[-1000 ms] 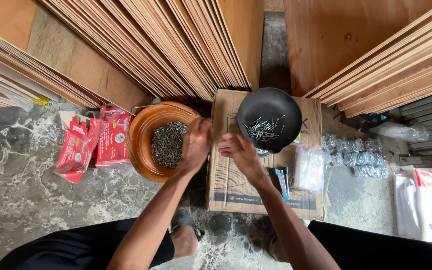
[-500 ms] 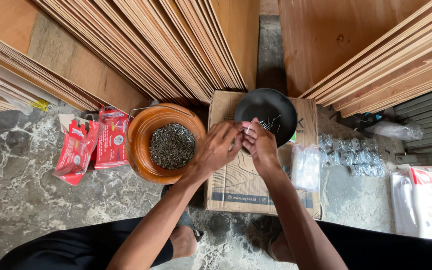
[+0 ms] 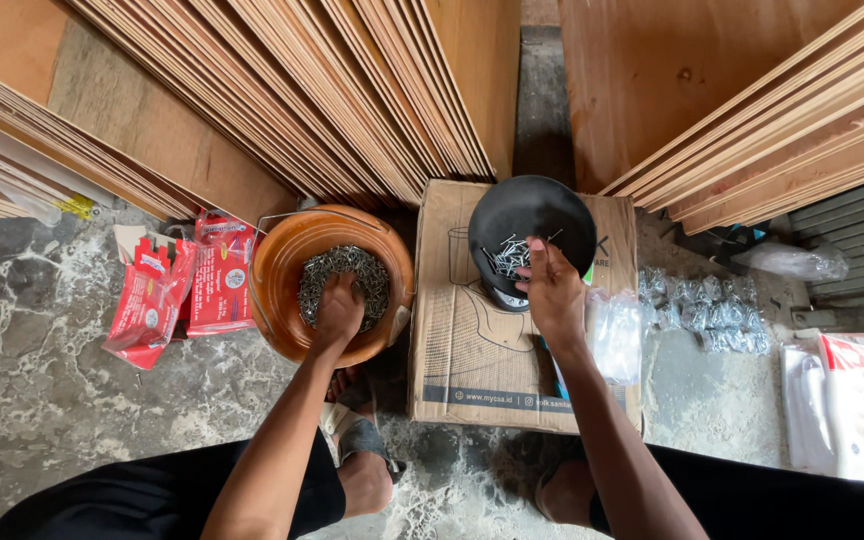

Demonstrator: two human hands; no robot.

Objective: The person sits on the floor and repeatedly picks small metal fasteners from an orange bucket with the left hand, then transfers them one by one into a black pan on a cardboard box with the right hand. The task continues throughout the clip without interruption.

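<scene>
Left hand (image 3: 338, 310) digs into nails (image 3: 344, 280); right hand (image 3: 552, 290) over black pan (image 3: 530, 225).

In front of me a brown cardboard box (image 3: 482, 360) lies flat on the floor, printed with a dark line drawing and a strip of small print along its near edge. To its left, beside the orange bowl, I see red flat packets (image 3: 177, 290) with white and yellow labels, some overlapping. Right of the box lie small clear plastic bags (image 3: 702, 315), and a white sack with red print (image 3: 852, 400) sits at the far right.
</scene>
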